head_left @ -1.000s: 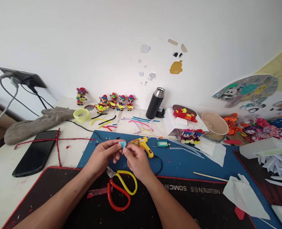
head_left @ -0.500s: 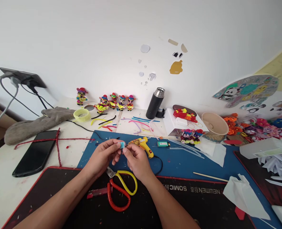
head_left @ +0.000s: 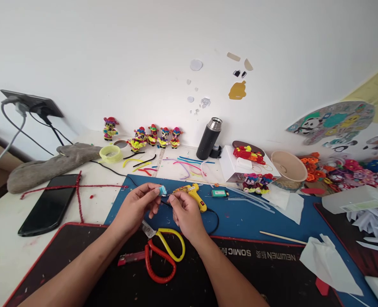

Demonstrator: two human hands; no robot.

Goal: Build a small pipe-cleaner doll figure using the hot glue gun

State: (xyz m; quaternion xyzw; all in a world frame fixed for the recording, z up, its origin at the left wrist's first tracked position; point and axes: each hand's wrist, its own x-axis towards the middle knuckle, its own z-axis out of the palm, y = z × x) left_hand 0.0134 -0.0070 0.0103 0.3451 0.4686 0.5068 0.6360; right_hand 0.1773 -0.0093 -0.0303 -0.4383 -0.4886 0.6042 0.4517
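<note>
My left hand [head_left: 137,206] pinches a small light-blue fuzzy piece [head_left: 162,190] between thumb and fingers, held above the blue mat [head_left: 240,217]. My right hand [head_left: 185,211] is curled just to its right, fingertips pinched on a thin dark strand running from the blue piece. A yellow glue gun [head_left: 192,194] lies right behind my right hand. Scissors with red and yellow handles [head_left: 163,256] lie below both hands on the black mat [head_left: 182,281].
A black phone [head_left: 50,204] and a red pipe-cleaner cross [head_left: 76,189] lie left. Small pipe-cleaner figures [head_left: 153,136], a black flask [head_left: 209,138], a white box [head_left: 240,166], a paper bowl [head_left: 287,168] and loose coloured stems stand behind. Paper scraps [head_left: 329,264] lie right.
My right hand has drawn slightly away from the blue piece, down and to the right, showing a thin strand between them. My left hand tilted the piece a little.
</note>
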